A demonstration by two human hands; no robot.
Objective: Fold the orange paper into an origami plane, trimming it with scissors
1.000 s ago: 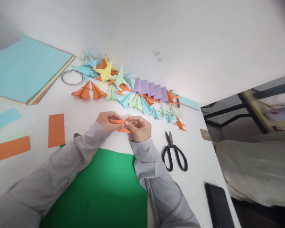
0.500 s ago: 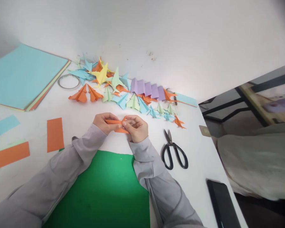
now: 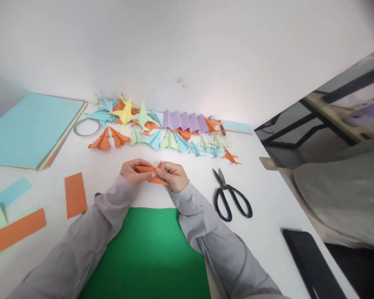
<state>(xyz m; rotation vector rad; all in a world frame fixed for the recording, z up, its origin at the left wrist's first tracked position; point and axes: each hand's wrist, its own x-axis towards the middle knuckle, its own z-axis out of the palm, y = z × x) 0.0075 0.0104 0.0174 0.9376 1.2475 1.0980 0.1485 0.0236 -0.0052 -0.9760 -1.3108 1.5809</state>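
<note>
My left hand (image 3: 134, 172) pinches the left end of the orange paper (image 3: 157, 180) between thumb and fingers; my right hand (image 3: 175, 177) pinches it beside a raised tip, thumb on the near side. The orange paper is at the centre of the frame, just above the green sheet (image 3: 149, 249) in view; whether it touches the table (image 3: 193, 166) I cannot tell. I judge it very light and dry, stiff along its folds, soft where single, not slippery, and easily bent or torn at the tip. The sound hold is on the layered folds, with light thumb pressure. Hidden: its far side and most of my curled fingers; the number of layers cannot be made out. Further out, my sleeves (image 3: 112, 209) cover the sides of the green sheet, and the frame cuts its lower edge. The phone (image 3: 311, 261) at lower right is cut off likewise; the strips (image 3: 15, 232) at lower left run past the edge. The folded shapes (image 3: 124, 112), upper centre, overlap too closely to count.
</note>
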